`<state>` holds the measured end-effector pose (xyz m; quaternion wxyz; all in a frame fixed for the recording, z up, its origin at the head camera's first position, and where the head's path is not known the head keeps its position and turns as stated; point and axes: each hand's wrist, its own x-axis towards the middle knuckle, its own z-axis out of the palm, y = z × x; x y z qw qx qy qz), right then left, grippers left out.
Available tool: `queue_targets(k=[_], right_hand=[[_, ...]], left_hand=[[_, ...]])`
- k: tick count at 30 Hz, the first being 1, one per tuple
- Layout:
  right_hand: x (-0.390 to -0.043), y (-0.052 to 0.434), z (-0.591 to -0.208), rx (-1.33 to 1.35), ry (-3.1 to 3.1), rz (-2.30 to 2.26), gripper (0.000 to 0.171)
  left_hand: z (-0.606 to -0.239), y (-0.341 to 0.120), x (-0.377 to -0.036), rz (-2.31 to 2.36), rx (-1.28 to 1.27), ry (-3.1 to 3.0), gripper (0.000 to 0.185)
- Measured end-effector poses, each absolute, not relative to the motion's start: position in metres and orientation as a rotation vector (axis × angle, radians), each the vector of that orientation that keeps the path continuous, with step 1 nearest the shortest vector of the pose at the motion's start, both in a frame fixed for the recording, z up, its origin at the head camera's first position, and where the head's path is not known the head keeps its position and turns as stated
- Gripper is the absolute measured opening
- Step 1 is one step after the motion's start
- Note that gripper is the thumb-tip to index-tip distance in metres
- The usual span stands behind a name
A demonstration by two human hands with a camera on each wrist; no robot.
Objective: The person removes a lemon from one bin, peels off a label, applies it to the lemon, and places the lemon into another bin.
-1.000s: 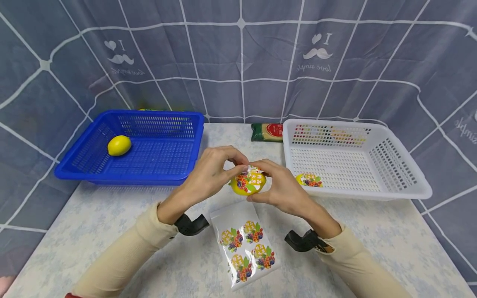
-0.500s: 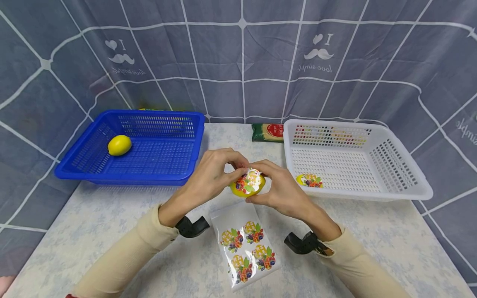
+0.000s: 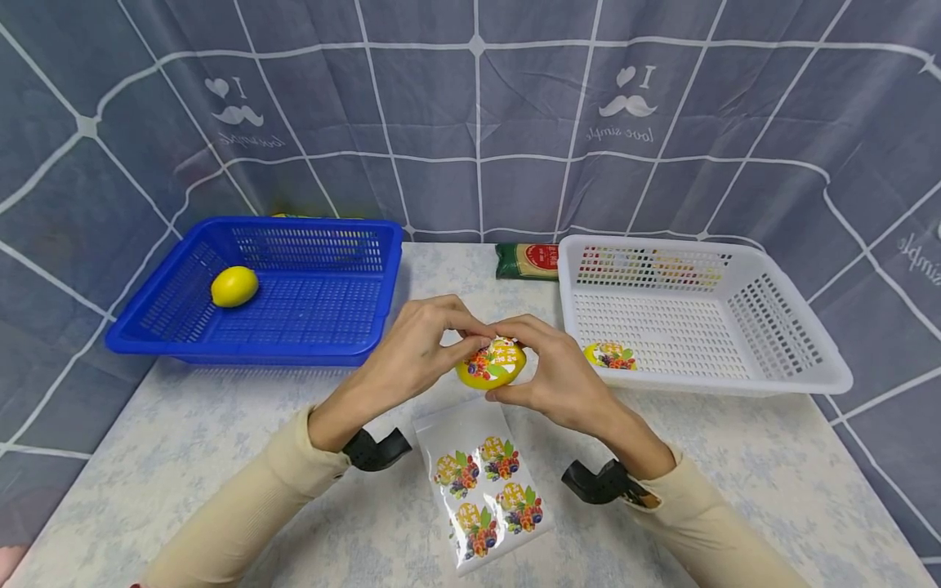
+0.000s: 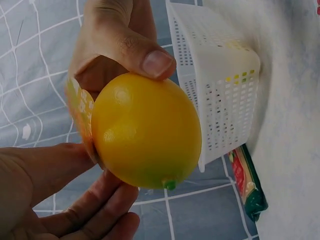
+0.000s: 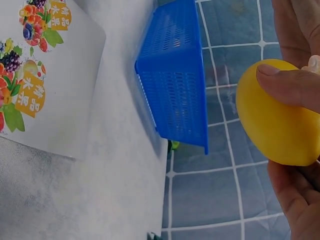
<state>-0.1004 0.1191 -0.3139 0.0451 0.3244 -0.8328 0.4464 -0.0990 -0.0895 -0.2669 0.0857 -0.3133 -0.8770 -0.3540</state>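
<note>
A yellow lemon [image 3: 476, 381] is held between the two hands above the middle of the table. My right hand [image 3: 562, 371] grips it from the right, thumb on one side and fingers on the other. A fruit-print sticker [image 3: 502, 357] faces up on the lemon; in the left wrist view part of this sticker [image 4: 80, 107] stands away from the peel. My left hand [image 3: 430, 339] pinches the sticker's edge between thumb and fingertips, right against the lemon. Beneath the hands lies a glossy sticker sheet [image 3: 488, 494] with several of the same prints.
A blue basket [image 3: 316, 359] at the left holds one plain lemon [image 3: 234, 287]. In the white basket [image 3: 735, 384] at the right lies a stickered lemon [image 3: 610, 355], partly hidden by the front wall. Behind, a green packet [image 3: 527, 261] lies beside the white basket.
The lemon and sticker tilt slightly between the hands, and the glare on the sticker shifts. My left fingertips have edged a little along the sticker. The baskets and the sheet stay put.
</note>
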Motion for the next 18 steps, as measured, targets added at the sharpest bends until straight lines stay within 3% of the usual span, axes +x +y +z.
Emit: queue_targets(k=[18], right_hand=[[-0.0951, 0.1267, -0.3057, 0.977, -2.544, 1.189, 0.069]], left_hand=[[-0.2733, -0.0868, -0.1006, -1.19, -1.113, -2.638, 0.031]])
